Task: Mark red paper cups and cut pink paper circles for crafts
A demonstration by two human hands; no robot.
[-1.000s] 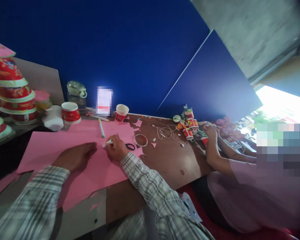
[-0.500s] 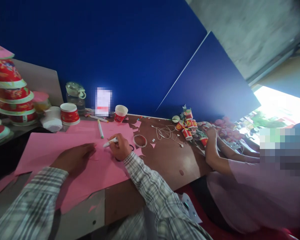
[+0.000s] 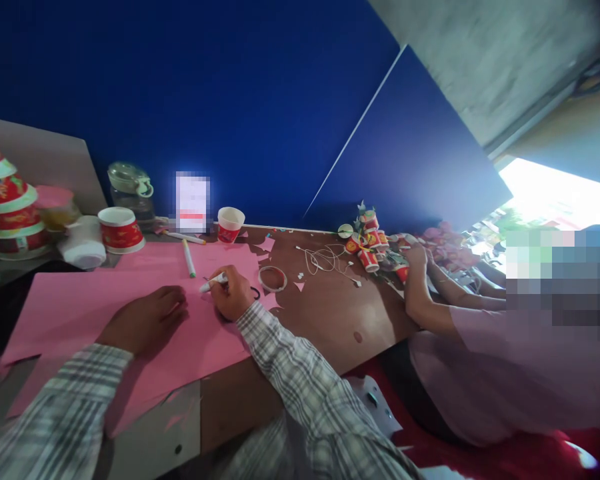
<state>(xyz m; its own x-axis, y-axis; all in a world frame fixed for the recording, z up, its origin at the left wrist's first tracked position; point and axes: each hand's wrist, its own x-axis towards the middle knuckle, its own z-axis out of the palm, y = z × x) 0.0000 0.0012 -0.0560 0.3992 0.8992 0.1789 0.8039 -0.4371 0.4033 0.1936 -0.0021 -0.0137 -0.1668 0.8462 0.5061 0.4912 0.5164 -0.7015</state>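
Right hand (image 3: 233, 293) around marker (image 3: 213, 283)

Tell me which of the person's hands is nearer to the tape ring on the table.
Right. The right hand, holding a marker, sits just beside the tape ring. The left hand lies flat on the pink paper, farther away.

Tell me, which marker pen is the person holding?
The white marker in the right hand, tip on the pink paper. The other marker lies untouched farther back on the paper, near the red cups.
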